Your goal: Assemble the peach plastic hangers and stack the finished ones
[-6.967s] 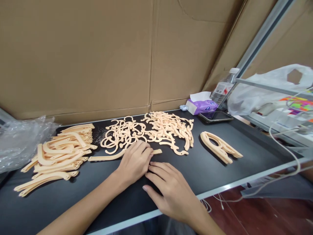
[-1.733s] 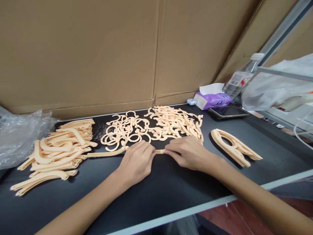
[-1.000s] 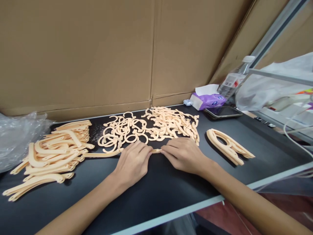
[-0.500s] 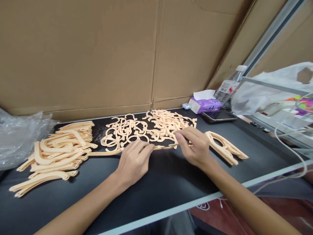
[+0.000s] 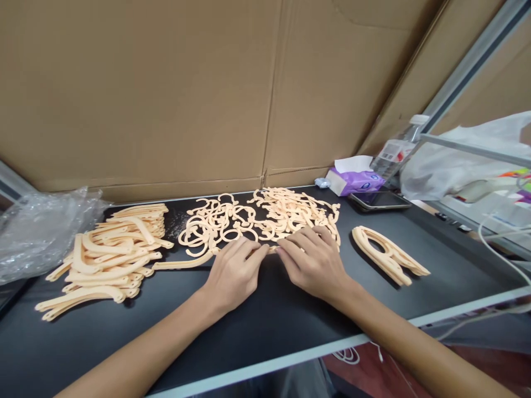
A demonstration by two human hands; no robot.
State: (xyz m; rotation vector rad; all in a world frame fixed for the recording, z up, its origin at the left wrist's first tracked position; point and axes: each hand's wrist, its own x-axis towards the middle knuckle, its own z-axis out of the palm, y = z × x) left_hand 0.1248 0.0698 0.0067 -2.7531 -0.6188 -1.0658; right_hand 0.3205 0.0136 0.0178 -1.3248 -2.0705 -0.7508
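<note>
Strip stack [image 5: 120,249] on table [image 5: 265,331], left — hook pieces [image 5: 288,211] middle — frame bundle [image 5: 385,258] right, phone [image 5: 379,200] behind.

Two bare hands, a left hand [image 5: 236,271] and a right hand [image 5: 313,261], grip one cream strip [image 5: 180,264] at one black table [image 5: 286,326], in front of a single purple tissue pack [image 5: 359,182]. Left of the pack lie one long-arm heap [image 5: 116,249], one looser hook heap [image 5: 211,235] and one denser hook heap [image 5: 290,213], three in all, their many cream pieces too tangled to tally. In front of the pack, toward the right, sits one cream stack [image 5: 390,262], its layers too close to number. Beside the pack: one phone [image 5: 381,200], one bottle [image 5: 394,150], one pale-blue wad [image 5: 322,183]. One white bag [image 5: 427,174] is right of it; one clear bag [image 5: 45,232], far left.
</note>
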